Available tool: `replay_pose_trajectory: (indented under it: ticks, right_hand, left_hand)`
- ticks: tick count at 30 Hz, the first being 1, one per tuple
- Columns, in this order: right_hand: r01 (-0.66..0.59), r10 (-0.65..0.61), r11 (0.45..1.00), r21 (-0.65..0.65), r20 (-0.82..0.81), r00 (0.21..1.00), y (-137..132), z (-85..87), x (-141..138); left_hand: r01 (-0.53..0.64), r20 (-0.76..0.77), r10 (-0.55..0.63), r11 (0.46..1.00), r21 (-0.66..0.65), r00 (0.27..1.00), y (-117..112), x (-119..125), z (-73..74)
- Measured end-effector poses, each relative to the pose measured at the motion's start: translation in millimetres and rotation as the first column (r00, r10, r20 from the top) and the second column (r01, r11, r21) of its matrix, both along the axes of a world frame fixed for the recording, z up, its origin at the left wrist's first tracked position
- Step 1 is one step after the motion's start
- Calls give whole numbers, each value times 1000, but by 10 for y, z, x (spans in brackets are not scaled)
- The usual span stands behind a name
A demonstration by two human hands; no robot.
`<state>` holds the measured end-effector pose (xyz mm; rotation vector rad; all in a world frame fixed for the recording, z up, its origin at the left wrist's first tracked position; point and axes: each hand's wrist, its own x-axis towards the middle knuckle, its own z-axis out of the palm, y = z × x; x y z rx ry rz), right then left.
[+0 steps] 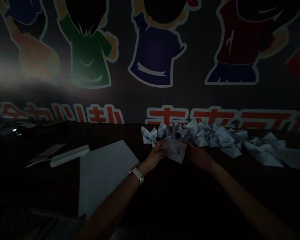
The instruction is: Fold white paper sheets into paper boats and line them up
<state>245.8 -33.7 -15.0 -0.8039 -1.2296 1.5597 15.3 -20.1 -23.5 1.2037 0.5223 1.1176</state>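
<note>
Between my two hands is a piece of folded white paper (pixel 174 149), held just above the dark table. My left hand (pixel 155 156), with a pale-strapped watch on its wrist, grips the paper's left edge. At the right edge of the paper, my right hand (pixel 199 156) has its fingers closed against it; the fingertips are dim and partly hidden. Right behind the paper lies a heap of folded paper boats (pixel 201 133), stretching off to the right. One small folded piece (pixel 149 134) sits at the heap's left end.
A stack of white paper sheets (pixel 102 173) lies left of my forearm. Farther left are a white elongated case (pixel 70 156) and a flat thin item (pixel 48 151). Behind the table stands a wall with cartoon figures (pixel 155 56) and orange lettering. The light is very dim.
</note>
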Motion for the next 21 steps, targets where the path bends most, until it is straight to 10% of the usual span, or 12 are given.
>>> replay_pose_trajectory:
  ticks: [7,21]
  right_hand:
    - [-118,147,977,-180,162,976,-159,-116,-278]
    - [-118,123,992,-41,465,876,-284,-135,-457]
  left_hand:
    - [-72,16,71,995,67,997,-70,45,32]
    - [-314,-39,316,948,57,948,3,53,-46]
